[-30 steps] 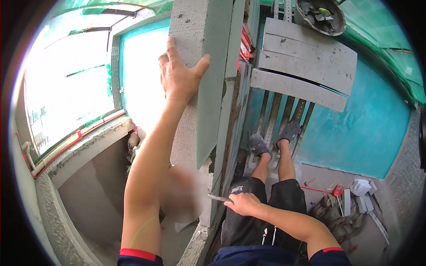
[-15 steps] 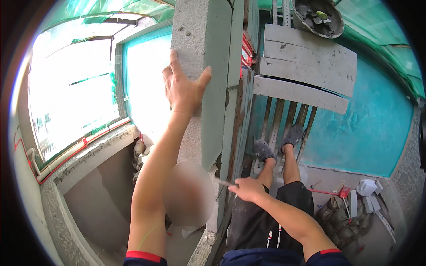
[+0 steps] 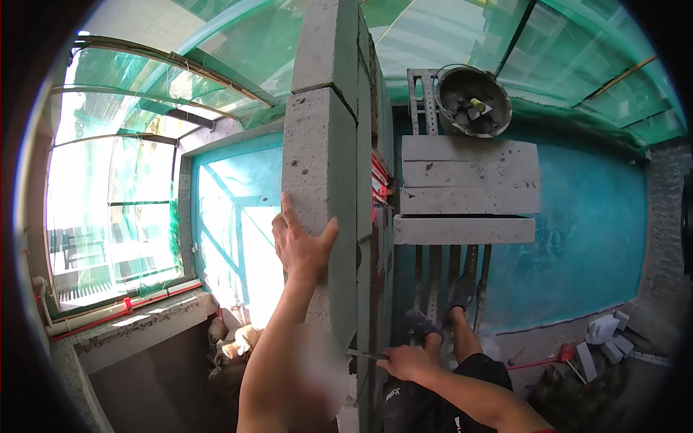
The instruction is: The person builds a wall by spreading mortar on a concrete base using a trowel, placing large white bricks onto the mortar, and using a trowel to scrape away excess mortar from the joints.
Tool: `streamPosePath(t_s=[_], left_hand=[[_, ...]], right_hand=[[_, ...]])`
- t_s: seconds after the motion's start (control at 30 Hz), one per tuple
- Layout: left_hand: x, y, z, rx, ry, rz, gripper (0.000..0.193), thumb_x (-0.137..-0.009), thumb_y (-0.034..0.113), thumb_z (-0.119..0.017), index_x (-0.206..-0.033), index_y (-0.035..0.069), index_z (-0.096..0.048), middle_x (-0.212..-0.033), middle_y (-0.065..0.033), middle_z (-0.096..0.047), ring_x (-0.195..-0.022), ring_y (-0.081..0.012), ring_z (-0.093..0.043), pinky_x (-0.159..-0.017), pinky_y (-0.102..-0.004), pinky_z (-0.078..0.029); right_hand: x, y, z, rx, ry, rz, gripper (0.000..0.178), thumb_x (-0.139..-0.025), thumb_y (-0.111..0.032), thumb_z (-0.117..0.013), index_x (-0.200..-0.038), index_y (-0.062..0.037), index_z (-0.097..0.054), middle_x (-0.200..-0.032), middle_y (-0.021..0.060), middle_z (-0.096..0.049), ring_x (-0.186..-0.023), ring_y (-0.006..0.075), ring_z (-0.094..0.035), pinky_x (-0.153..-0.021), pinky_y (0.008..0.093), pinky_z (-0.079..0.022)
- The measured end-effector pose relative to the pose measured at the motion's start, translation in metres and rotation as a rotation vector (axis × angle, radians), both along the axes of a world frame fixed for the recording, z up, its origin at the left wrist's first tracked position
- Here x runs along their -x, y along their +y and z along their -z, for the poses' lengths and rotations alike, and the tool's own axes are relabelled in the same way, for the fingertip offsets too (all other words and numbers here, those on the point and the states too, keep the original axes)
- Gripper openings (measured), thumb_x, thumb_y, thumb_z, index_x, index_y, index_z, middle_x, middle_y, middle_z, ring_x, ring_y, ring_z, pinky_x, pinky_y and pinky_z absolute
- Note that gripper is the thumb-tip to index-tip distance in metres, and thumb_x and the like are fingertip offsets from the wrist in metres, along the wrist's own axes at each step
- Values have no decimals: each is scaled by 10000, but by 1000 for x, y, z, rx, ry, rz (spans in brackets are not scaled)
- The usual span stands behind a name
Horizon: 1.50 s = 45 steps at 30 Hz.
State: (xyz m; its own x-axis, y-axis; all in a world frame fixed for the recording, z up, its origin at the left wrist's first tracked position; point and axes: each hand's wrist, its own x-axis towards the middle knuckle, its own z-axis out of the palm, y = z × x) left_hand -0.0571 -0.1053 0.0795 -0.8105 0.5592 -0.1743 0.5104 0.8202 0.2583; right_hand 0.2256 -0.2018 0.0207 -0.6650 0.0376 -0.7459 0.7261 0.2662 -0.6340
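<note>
A narrow wall of grey aerated concrete blocks [image 3: 307,137] runs away from me, with a joint between two blocks farther along its top. My left hand [image 3: 299,245] rests on the block's top face, fingers spread and thumb out toward the right edge. Lower down, my right hand [image 3: 408,363] is closed around a thin, flat metal tool [image 3: 368,354]. The tool points left, its tip at the right side of the wall; its exact kind is too small to tell. A blurred patch beside my left forearm hides part of the wall.
On the right, several pale blocks [image 3: 469,173] lie across a metal platform [image 3: 435,270], where my feet stand. Beyond them is a dark bucket [image 3: 500,108] with mortar and a small tool inside. Block offcuts [image 3: 586,361] lie lower right. Green netting [image 3: 447,36] hangs around.
The view has tilted up, so both hands sit lower in it and more of the wall and bucket shows. My left hand stays on the block; my right still grips the tool at the wall.
</note>
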Motion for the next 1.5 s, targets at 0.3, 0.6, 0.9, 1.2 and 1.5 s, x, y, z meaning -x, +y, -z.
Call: streamPosePath(t_s=[0.3, 0.6, 0.9, 1.2, 1.5], left_hand=[[6, -4, 7, 8, 20, 67, 1055, -736, 495, -672, -1518, 118, -73, -1346, -282, -339, -1271, -427, -364, -1047, -495, -334], [8, -8, 5, 32, 1, 56, 1056, -750, 512, -661, -1517, 115, -54, -1337, -279, -333, -1265, -424, -360, -1056, -490, -314], [23, -8, -3, 53, -125, 196, 1013, -860, 727, -418, -1517, 40, -69, -1259, -280, -400, -1183, -437, -469, -962, -513, -420], [12, -11, 0, 37, 114, 172, 817, -922, 575, -444, -1489, 41, -198, -1240, -285, -459, -1125, -433, -529, -954, -485, -423], [12, -11, 3, 37, 163, 192, 811, -927, 589, -425, -1479, 34, -213, -1261, -279, -462, -1148, -432, -518, -966, -476, -410]], right_hand=[[4, -1, 11, 39, -47, -60, 463, -925, -478, -517, -1011, -45, -656, -891, 141, -690, -848, 347, -663, -708, 463, -524], [34, 40, -29, 181, -243, -219, 562, -878, -601, -504, -1086, -111, -685, -1019, 127, -677, -996, 343, -634, -833, 466, -491], [-9, -51, -10, 10, 136, -254, 420, -915, -401, -552, -792, -16, -666, -787, 166, -684, -754, 344, -676, -677, 456, -538], [6, -39, -6, 179, -9, -429, 339, -854, -357, -617, -860, -32, -714, -848, 156, -696, -843, 334, -674, -732, 445, -528], [3, -28, -1, 218, -29, -227, 438, -915, -422, -542, -961, -10, -685, -934, 177, -681, -925, 356, -648, -805, 468, -506]])
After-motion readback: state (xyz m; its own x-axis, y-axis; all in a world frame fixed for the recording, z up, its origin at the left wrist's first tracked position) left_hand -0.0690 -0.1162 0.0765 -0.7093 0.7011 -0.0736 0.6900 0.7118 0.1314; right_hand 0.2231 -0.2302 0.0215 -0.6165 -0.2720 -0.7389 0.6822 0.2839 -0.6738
